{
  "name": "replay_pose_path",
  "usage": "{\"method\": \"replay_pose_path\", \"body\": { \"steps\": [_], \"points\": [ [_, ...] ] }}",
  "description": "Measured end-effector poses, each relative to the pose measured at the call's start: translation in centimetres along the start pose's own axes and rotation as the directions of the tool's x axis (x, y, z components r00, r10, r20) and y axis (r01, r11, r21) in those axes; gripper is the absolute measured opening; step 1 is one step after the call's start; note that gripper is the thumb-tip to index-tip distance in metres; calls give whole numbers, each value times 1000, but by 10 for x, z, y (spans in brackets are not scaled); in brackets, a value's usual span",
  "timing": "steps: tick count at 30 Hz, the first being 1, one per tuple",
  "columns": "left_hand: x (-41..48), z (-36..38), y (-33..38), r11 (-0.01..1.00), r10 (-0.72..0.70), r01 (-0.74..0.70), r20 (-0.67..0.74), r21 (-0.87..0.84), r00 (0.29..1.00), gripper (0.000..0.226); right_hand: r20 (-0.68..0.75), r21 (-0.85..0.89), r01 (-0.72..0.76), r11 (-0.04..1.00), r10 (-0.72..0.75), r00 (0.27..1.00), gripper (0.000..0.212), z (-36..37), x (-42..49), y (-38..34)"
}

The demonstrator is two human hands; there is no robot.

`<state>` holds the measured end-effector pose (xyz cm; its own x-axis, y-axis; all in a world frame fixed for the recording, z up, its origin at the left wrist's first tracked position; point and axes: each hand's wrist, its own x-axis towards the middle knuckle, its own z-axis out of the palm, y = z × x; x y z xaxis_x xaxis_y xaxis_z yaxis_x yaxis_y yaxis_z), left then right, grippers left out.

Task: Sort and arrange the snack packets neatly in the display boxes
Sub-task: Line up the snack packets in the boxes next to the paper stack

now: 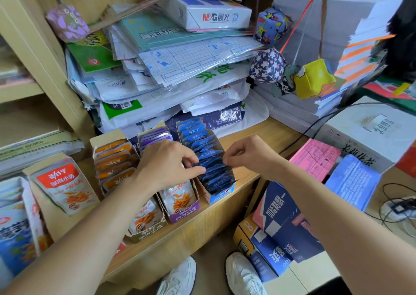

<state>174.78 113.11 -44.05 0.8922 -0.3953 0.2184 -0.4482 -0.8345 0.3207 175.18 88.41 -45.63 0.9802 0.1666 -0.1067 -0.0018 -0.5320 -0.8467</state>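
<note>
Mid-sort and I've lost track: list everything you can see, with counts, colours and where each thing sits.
blue packets: one row, blue, in the blue display box, rightmost.
purple packets: one row, purple, in the purple display box, middle.
orange packets: one row, orange, in the tan display box, left of that.
red-topped packet: one, red and white, leaning further left.
paper stack: one heap, mostly white, behind the boxes.
fabric cubes: at least four, mixed prints, around the stack.
shoes: two, white, on the floor.
left hand: pinches the blue packets' left edge.
right hand: pinches their right edge.
</note>
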Motion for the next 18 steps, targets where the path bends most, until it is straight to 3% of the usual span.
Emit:
{"method": "replay_pose_path", "body": {
  "steps": [5,8,11,14,18],
  "points": [
    [3,2,-2,999,33,-34,-65,-10,997,4,-1,-12,-9,1000,9,1000,10,-1,-5,1],
    [4,9,1,996,89,-89,-164,7,982,14,-6,-46,-9,999,9,1000,8,0,-5,0],
    [5,15,4,983,172,-161,-134,88,976,21,-7,-70,-18,997,18,1000,6,0,-5,-1],
    [8,14,3,974,209,-200,-78,105,975,14,4,-91,-13,996,13,1000,5,-1,-6,-1],
    [15,15,2,965,218,-211,-33,154,975,26,3,-97,-7,995,7,1000,5,0,-7,-1]
  ]
}}
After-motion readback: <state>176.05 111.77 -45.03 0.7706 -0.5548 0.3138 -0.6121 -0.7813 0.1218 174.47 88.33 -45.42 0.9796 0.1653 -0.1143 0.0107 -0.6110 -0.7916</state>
